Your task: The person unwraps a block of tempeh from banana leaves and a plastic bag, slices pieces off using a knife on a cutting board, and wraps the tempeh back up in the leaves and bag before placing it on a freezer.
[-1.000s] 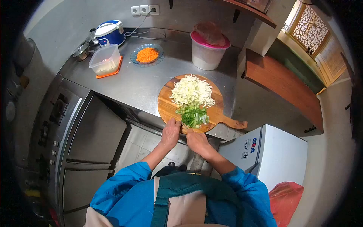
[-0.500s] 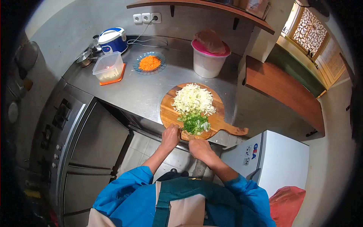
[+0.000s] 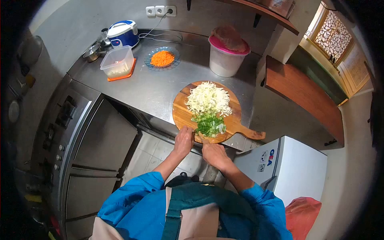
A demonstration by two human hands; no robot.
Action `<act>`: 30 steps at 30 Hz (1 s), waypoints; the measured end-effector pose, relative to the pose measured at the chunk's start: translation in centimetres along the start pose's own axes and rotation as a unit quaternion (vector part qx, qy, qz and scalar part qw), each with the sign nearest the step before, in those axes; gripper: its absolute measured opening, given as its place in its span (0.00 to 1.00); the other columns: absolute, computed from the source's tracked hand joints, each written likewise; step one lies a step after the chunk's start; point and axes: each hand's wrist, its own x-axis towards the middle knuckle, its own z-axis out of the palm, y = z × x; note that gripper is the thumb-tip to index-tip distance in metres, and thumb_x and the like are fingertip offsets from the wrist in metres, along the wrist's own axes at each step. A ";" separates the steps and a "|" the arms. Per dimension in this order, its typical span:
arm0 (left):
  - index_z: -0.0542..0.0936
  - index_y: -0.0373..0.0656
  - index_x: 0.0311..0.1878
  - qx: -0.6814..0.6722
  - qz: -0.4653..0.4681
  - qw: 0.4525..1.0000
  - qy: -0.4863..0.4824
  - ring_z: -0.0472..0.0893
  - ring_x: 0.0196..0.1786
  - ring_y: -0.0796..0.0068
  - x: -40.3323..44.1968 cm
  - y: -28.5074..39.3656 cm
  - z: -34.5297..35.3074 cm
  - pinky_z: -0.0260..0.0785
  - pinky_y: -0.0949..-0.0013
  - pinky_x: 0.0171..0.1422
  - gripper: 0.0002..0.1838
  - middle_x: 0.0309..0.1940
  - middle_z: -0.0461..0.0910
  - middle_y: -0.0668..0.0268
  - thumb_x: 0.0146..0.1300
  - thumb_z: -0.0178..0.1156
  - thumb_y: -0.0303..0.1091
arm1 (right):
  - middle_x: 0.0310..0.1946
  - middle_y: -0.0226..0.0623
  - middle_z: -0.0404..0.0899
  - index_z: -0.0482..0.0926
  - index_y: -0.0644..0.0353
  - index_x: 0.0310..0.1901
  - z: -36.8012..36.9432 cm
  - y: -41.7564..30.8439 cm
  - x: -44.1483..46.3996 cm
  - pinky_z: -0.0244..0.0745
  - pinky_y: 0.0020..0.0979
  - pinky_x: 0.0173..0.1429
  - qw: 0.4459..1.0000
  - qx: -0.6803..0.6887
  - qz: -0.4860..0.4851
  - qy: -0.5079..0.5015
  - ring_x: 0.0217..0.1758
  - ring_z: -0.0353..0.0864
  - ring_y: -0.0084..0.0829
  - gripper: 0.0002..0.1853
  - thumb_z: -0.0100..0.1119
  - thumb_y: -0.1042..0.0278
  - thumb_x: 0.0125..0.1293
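A round wooden cutting board [image 3: 182,115] with a handle lies at the counter's front edge. On it are a heap of shredded cabbage [image 3: 209,98] and, nearer me, a smaller pile of chopped green onions [image 3: 209,125]. My left hand [image 3: 184,141] is closed at the board's near left edge, fingers curled. Just to its right, my right hand [image 3: 215,154] is also closed at the near edge. A small tan patch shows between the hands; whether it is fingertips or a held thing, I cannot make out.
Farther back stand a plate of shredded carrot [image 3: 163,59], a clear plastic container [image 3: 118,62] on an orange lid, a blue-and-white rice cooker [image 3: 123,34] and a white bucket [image 3: 226,60] with a pink lid. The stove [image 3: 66,132] is at left, a white appliance [image 3: 302,168] at right.
The view has shifted slightly, so the counter things sit a little right and higher. Both hands stay at the board's near edge, with a slightly wider gap between them.
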 end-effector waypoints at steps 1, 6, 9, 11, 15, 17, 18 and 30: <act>0.70 0.36 0.33 -0.009 0.000 1.000 0.004 0.74 0.35 0.50 0.0 -0.1 0.1 0.69 0.55 0.37 0.06 0.29 0.70 0.52 0.52 0.57 0.23 | 0.30 0.60 0.79 0.71 0.72 0.38 0.2 0.0 0.0 0.75 0.46 0.39 1.000 -0.001 0.002 -0.007 0.36 0.81 0.51 0.12 0.39 0.75 0.59; 0.73 0.37 0.31 -0.033 -0.002 0.999 0.023 0.74 0.33 0.50 0.0 -0.4 0.4 0.67 0.56 0.36 0.04 0.28 0.70 0.52 0.53 0.58 0.24 | 0.30 0.61 0.79 0.71 0.74 0.38 2.3 0.8 1.3 0.75 0.46 0.39 1.000 -0.004 0.002 0.004 0.36 0.82 0.50 0.12 0.40 0.75 0.59; 0.75 0.37 0.32 -0.041 -0.008 0.999 0.005 0.74 0.33 0.50 0.0 -0.5 0.3 0.68 0.56 0.36 0.05 0.27 0.70 0.53 0.52 0.59 0.25 | 0.31 0.61 0.79 0.71 0.74 0.39 2.0 1.0 1.6 0.75 0.45 0.41 1.000 0.005 0.007 -0.001 0.38 0.81 0.50 0.13 0.39 0.74 0.59; 0.75 0.37 0.34 -0.058 -0.006 0.998 0.001 0.75 0.33 0.51 0.0 -0.3 -0.2 0.68 0.56 0.35 0.06 0.28 0.72 0.53 0.54 0.59 0.26 | 0.32 0.60 0.79 0.71 0.73 0.40 1.5 1.1 1.7 0.74 0.45 0.43 1.000 0.010 0.015 -0.012 0.39 0.81 0.50 0.13 0.39 0.73 0.60; 0.78 0.38 0.36 -0.182 -0.059 0.981 0.005 0.76 0.33 0.51 0.2 -0.2 -0.7 0.69 0.57 0.36 0.06 0.29 0.75 0.52 0.55 0.59 0.28 | 0.34 0.59 0.79 0.70 0.71 0.41 -1.1 0.5 1.0 0.72 0.47 0.45 0.999 0.023 0.032 -0.031 0.41 0.80 0.51 0.14 0.39 0.70 0.61; 0.80 0.38 0.37 -0.182 -0.070 0.980 0.027 0.79 0.33 0.55 0.8 -1.8 0.1 0.71 0.61 0.37 0.07 0.29 0.78 0.54 0.55 0.59 0.27 | 0.33 0.57 0.79 0.70 0.69 0.40 -2.7 0.9 0.4 0.72 0.49 0.45 0.999 0.023 0.038 -0.015 0.40 0.79 0.52 0.14 0.39 0.68 0.62; 0.80 0.38 0.38 -0.163 -0.062 0.983 0.054 0.80 0.32 0.60 1.3 -2.5 0.5 0.71 0.64 0.37 0.07 0.30 0.79 0.55 0.55 0.60 0.27 | 0.33 0.57 0.79 0.70 0.68 0.40 -3.3 1.5 0.1 0.71 0.49 0.45 0.999 0.017 0.043 -0.002 0.39 0.79 0.52 0.14 0.39 0.67 0.63; 0.76 0.36 0.47 -0.114 0.017 0.992 -0.055 0.75 0.45 0.49 5.1 -3.1 1.8 0.67 0.59 0.50 0.18 0.39 0.75 0.47 0.52 0.49 0.18 | 0.31 0.50 0.79 0.71 0.60 0.39 -3.5 13.5 0.1 0.69 0.47 0.44 0.977 -0.135 0.089 0.140 0.41 0.79 0.47 0.09 0.41 0.70 0.62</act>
